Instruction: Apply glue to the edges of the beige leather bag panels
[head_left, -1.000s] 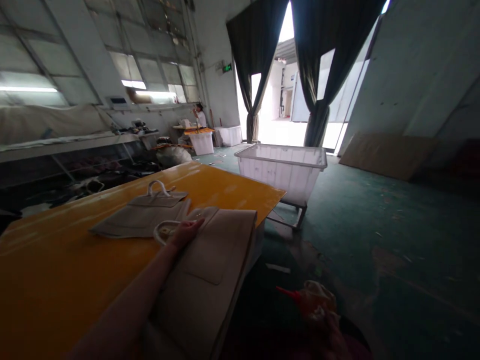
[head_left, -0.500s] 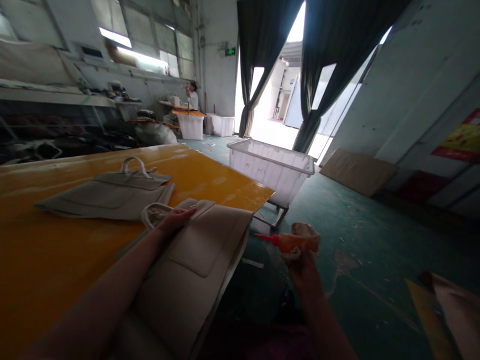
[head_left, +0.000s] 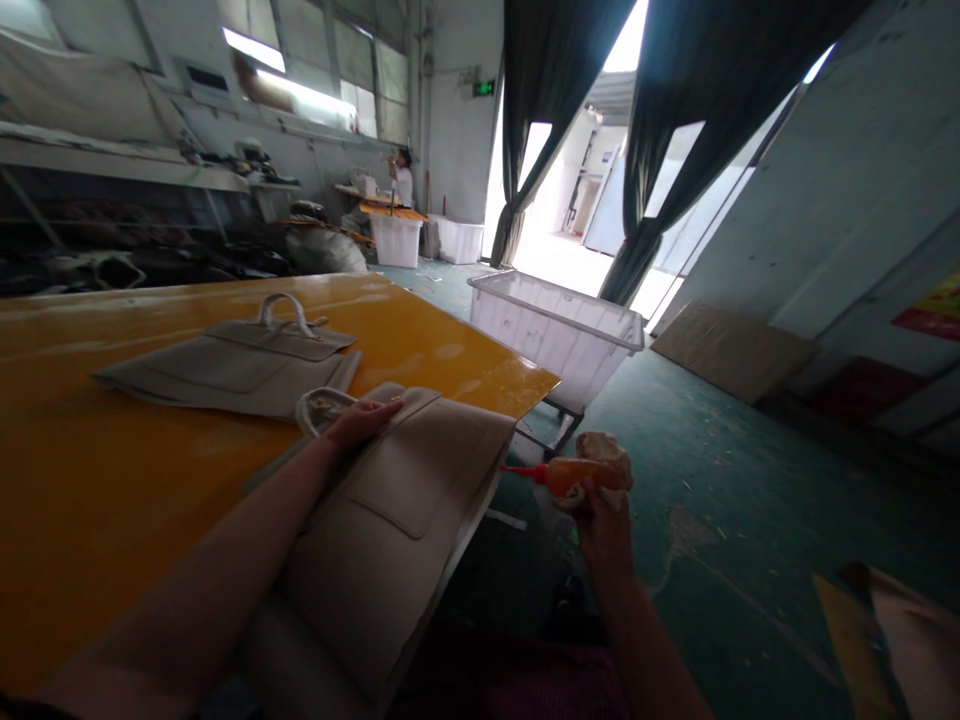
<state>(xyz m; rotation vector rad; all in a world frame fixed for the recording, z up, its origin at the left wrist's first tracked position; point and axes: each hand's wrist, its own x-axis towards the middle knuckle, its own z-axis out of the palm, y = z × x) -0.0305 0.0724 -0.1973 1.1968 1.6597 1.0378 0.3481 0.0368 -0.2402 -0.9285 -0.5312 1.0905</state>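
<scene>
**Your right hand [head_left: 604,525] grips an orange squeeze bottle [head_left: 562,477].**
Your left hand [head_left: 364,423] lies open, fingers flat on a beige bag [head_left: 397,530], near a second bag [head_left: 232,365] on the yellow bench [head_left: 112,500].

One bag [head_left: 229,365] lies beside another [head_left: 397,530] on the table [head_left: 90,500]

Bare hands [head_left: 364,425] and forearms [head_left: 187,560], magenta clothing [head_left: 510,685]
</scene>
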